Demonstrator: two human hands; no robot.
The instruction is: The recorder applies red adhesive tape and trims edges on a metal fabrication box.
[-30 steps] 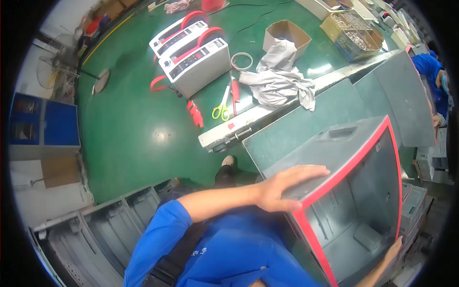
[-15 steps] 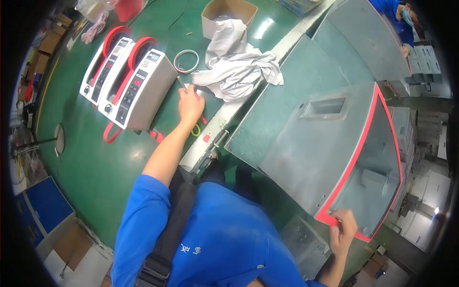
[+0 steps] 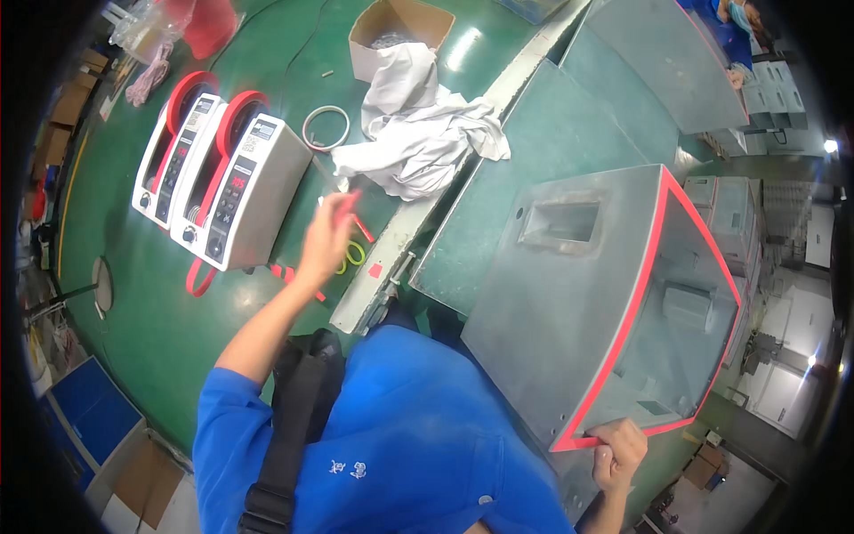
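Note:
On my right stands a grey metal box with a rectangular recess and an open end rimmed in red tape. My right hand has its fingers curled over the near lower edge of that rim, by the taped corner. My left hand is over the green tabletop, smeared by motion, with something red at its fingertips. Whether it grips the red thing is unclear. Close to it lie a yellow-green ring-shaped item and a white rag.
Two white tape dispensers with red rolls stand at the left. Behind the rag are a tape ring and an open cardboard box. A pale rail divides the work surfaces. Another person is at the far right.
The metal box has turned, its near taped corner coming toward me. My left hand has drawn back from the rag, and red now shows at its fingers. My right hand stays at the rim.

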